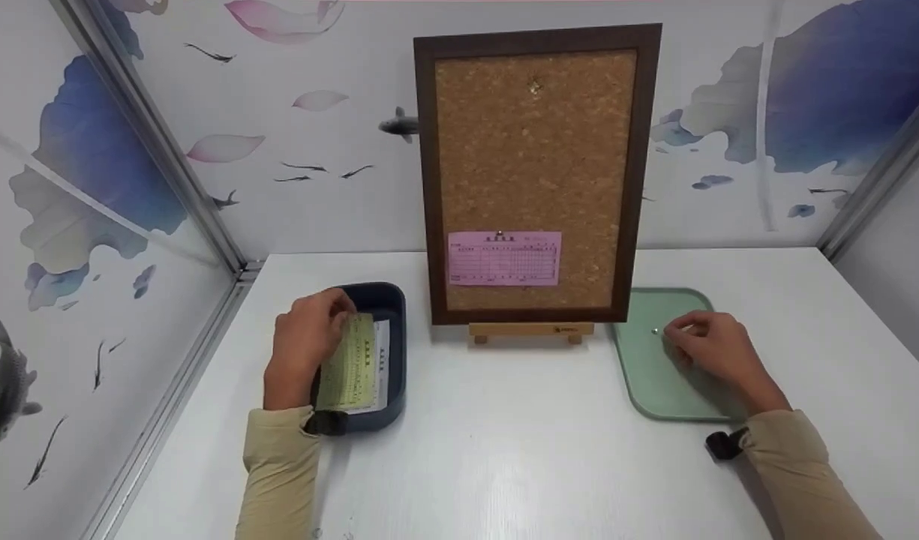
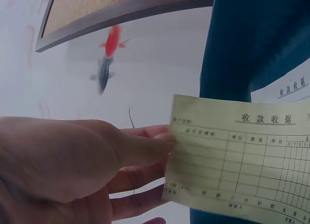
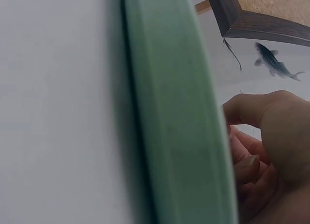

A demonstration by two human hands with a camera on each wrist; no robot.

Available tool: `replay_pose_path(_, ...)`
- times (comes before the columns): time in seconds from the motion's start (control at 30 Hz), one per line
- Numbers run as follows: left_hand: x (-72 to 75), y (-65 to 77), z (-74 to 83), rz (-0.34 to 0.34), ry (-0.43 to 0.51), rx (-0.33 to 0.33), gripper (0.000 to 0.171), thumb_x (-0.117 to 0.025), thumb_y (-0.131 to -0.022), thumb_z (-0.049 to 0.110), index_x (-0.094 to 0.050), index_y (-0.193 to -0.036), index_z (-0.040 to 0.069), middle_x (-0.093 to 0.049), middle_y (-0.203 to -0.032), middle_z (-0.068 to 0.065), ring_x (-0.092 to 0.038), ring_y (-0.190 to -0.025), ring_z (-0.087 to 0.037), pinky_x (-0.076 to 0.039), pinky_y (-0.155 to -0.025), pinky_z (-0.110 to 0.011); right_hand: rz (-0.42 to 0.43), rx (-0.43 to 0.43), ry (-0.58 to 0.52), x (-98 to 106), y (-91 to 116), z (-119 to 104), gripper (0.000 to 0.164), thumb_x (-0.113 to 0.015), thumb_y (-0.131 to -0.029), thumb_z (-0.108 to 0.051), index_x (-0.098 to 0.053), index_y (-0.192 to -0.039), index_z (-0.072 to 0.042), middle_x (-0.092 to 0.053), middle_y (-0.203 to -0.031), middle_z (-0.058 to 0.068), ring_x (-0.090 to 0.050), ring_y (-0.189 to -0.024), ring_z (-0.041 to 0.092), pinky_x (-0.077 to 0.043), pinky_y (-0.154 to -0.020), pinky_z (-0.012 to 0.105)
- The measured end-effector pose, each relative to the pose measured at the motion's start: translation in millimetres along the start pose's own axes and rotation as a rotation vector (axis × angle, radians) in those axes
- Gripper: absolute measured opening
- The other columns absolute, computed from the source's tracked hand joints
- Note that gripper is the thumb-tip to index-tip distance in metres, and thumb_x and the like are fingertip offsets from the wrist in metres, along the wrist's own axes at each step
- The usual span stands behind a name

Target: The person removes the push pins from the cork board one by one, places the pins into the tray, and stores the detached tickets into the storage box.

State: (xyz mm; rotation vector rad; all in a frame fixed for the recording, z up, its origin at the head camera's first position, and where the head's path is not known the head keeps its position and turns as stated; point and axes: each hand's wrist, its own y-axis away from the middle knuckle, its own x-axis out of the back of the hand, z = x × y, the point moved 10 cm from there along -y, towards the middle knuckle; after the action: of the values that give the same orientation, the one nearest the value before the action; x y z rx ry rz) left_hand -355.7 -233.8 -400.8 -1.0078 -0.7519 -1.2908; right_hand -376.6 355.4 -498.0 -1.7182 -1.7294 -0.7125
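Note:
My left hand [image 1: 303, 341] pinches a yellow receipt slip [image 2: 232, 161] by one end, over a dark blue bin [image 1: 399, 352]. Beneath that slip, a white receipt [image 1: 384, 367] shows inside the bin. On the right, my right hand [image 1: 718, 349] is above a pale green tray [image 1: 669, 401], thumb and forefinger brought together. A small silvery pin [image 1: 655, 331] shows at those fingertips and looks pinched there. In the right wrist view the tray's side hides the fingertips and the pin.
A framed cork board [image 1: 534, 165] stands upright on a small wooden easel [image 1: 530, 330] between the hands. A pink receipt [image 1: 504, 259] is pinned low on it, and a small shiny spot [image 1: 534, 86] sits near its top. Printed wall panels [image 1: 324, 202] enclose the white table [image 1: 504, 450].

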Motion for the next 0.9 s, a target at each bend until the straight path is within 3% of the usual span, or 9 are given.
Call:
replay_pose_path(0.13,-3.3,1.4,5.3,-0.031,-0.053,-0.014,0.024,-0.063,-0.107,0.007,-0.075,-0.127,0.008,-0.076,-0.13,-0.019,-0.07,-0.121,-0.045,-0.052,-0.098,-0.071,-0.027,-0.02,0.004,-1,-1,3,0.031,-0.066,-0.105,-0.028,-0.076,-0.118,-0.001,-0.074,-0.075,0.0,-0.062,-0.066,0.009,-0.049,-0.06,0.027)
replay_pose_path(0.3,-2.0,1.8,16.9,0.0,-0.057,-0.06,0.026,-0.068,-0.104,0.008,-0.075,-0.129,0.005,-0.075,-0.129,-0.023,-0.069,-0.121,-0.048,-0.055,-0.097,-0.067,-0.038,-0.04,0.005,-1,-1,5,0.031,-0.065,-0.104,-0.025,-0.076,-0.12,-0.001,-0.074,-0.078,0.002,-0.063,-0.068,0.011,-0.05,-0.062,0.027)
replay_pose_path(0.4,-3.1,-0.1,29.5,0.03,-0.038,-0.096,0.024,-0.07,-0.104,0.01,-0.076,-0.126,0.004,-0.075,-0.126,-0.022,-0.07,-0.118,-0.045,-0.056,-0.097,-0.064,-0.04,-0.052,0.004,0,-1,6,0.031,-0.064,-0.103,-0.024,-0.076,-0.12,-0.001,-0.074,-0.079,0.002,-0.064,-0.069,0.012,-0.051,-0.062,0.027)
replay_pose_path(0.63,-3.5,2.2,71.1,0.095,0.002,-0.215,0.021,-0.062,-0.107,0.005,-0.079,-0.119,0.007,-0.079,-0.12,-0.016,-0.075,-0.101,-0.033,-0.061,-0.082,-0.051,-0.055,-0.055,-0.009,-5,-1,8,0.031,-0.064,-0.104,-0.024,-0.075,-0.121,0.0,-0.075,-0.081,0.003,-0.065,-0.07,0.012,-0.052,-0.063,0.027)
replay_pose_path(0.9,1.8,6.5,102.0,0.093,0.08,-0.219,0.021,-0.063,-0.107,0.008,-0.079,-0.12,0.011,-0.078,-0.12,-0.011,-0.068,-0.091,-0.025,-0.061,-0.081,-0.042,-0.039,-0.085,-0.015,-6,1,10,0.036,-0.065,-0.104,-0.027,-0.077,-0.124,0.001,-0.077,-0.085,0.001,-0.064,-0.073,0.007,-0.052,-0.065,0.025)
